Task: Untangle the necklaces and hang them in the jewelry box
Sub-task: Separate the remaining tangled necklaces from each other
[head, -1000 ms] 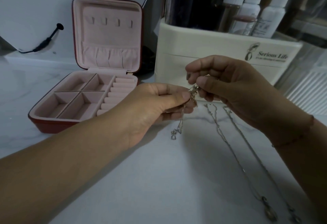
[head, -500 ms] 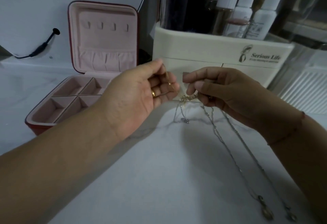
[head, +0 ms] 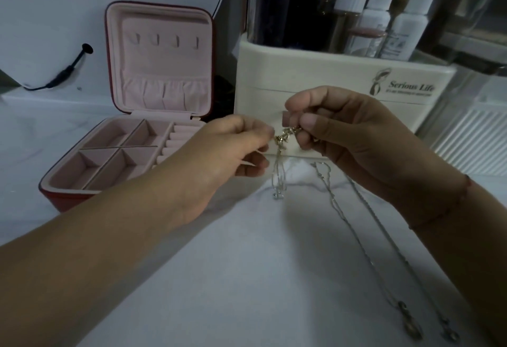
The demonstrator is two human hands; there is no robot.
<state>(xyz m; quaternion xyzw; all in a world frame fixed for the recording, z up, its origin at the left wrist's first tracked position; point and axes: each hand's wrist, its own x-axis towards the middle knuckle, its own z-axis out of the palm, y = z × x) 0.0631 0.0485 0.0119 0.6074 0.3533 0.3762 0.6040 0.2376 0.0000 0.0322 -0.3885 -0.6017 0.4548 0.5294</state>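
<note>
A tangled knot of thin gold and silver necklaces (head: 284, 136) hangs in the air between my two hands. My left hand (head: 227, 152) pinches the knot from the left, and my right hand (head: 348, 138) pinches it from the right. A short loop of chain (head: 278, 179) dangles below the knot. Two long chains (head: 365, 239) trail from under my right hand across the white tabletop to pendants at the lower right. The red jewelry box (head: 71, 195) stands open at the left, with pink lining and a row of hooks (head: 166, 40) in its raised lid.
A cream cosmetics organiser (head: 323, 77) with several bottles (head: 375, 20) stands right behind my hands. A black cable (head: 65, 71) runs along the white wall at the far left. A ribbed white panel (head: 474, 141) sits at the right edge.
My left hand, which had opened and lifted half a second ago, has closed back on the knot. The knot and my right hand have shifted slightly up and right.
</note>
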